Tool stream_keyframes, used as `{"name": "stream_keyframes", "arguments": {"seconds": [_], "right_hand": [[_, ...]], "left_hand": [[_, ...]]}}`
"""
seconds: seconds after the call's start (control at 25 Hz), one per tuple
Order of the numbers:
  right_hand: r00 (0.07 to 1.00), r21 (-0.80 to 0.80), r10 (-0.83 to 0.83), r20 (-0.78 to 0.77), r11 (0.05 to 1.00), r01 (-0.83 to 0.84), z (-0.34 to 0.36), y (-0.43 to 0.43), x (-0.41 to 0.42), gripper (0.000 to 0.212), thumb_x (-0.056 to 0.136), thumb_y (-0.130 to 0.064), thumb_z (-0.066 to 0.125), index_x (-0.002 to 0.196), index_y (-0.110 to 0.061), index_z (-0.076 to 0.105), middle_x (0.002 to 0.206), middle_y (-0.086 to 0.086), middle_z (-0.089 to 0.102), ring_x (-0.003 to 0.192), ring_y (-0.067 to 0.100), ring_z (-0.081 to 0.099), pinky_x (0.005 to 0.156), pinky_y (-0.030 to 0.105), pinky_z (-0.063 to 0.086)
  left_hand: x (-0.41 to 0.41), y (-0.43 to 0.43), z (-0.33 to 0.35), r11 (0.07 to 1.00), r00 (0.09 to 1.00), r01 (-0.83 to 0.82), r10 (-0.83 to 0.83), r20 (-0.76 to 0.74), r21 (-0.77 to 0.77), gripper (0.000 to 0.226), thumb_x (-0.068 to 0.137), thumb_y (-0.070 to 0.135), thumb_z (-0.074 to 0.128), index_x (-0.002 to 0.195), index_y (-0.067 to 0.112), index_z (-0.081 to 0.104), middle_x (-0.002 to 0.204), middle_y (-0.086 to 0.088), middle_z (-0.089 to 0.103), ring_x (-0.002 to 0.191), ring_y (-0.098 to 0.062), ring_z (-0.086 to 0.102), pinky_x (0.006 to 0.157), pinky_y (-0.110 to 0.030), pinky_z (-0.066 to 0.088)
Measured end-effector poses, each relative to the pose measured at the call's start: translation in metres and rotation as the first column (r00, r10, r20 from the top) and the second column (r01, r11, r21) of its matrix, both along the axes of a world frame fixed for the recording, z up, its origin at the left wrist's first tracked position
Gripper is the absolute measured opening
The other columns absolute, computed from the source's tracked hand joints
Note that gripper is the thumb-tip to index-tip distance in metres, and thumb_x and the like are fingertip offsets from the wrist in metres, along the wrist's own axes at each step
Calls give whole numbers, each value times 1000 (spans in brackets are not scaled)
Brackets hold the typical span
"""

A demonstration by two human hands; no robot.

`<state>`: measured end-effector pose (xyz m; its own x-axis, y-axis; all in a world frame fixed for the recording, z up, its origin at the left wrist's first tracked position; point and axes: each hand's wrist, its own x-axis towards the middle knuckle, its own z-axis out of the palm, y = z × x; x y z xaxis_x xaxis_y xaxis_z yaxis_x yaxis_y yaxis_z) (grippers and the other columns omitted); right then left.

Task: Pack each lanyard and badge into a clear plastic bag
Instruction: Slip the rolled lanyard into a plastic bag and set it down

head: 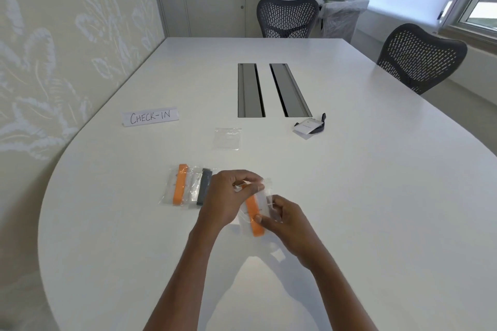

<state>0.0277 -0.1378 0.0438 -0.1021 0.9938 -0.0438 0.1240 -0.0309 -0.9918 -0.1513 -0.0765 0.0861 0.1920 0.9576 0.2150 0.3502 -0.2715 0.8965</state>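
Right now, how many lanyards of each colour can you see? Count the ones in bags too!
Orange: 2, the bagged orange lanyard and the held orange lanyard inside the held bag.
Dark: 2, the bagged dark lanyard and the loose dark lanyard.
Total: 4 lanyards.

Both hands are holding a clear bag (pixel 265 196) over the near part of the table (pixel 376 196), the left hand (pixel 228 193) pinching its far end and the right hand (pixel 282 216) gripping its near part, with the thumb pressing on the orange lanyard (pixel 252 209) inside. Just to the left, an orange packed bag (pixel 179 185) and a grey packed bag (pixel 203 187) are lying side by side. Farther off, an empty bag (pixel 227 138) is lying in the middle, with a loose badge (pixel 305 126) and dark lanyard (pixel 320 126) to its right and a CHECK-IN sign (pixel 150 116) to its left.
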Motion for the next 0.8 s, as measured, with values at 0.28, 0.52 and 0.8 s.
{"name": "stream_keyframes", "arguments": {"seconds": [0.28, 0.52, 0.8], "right_hand": [[946, -236, -303, -112, 933, 271, -10, 58, -57, 37, 86, -17, 85, 116, -21, 64, 102, 10, 78, 86, 23, 79, 79, 41, 67], [937, -154, -345, 50, 924, 349, -29, 98, -105, 58, 89, -19, 80, 136, -19, 45, 117, 11, 69, 100, 19, 71, 78, 23, 60], [662, 417, -457, 594, 879, 232, -54, 83, -122, 26, 98, -29, 62, 124, -24, 61, 132, -3, 54, 125, 22, 50, 103, 35, 41]], "left_hand": [[-66, 10, -40, 839, 841, -541, 542, -2, 58, 15, 100, 15, 70, 112, 16, 78, 112, 9, 77, 106, -17, 70, 97, -38, 57], [-82, 13, -86, 850, 804, -476, 524, -281, 223, 38, 95, 8, 75, 133, 8, 72, 148, -17, 63, 139, -39, 55, 116, -55, 46], [-79, 15, -107, 863, 735, -456, 504, -454, 219, 39, 103, 27, 64, 142, 23, 66, 160, -14, 50, 153, -41, 37, 123, -58, 32]]}}
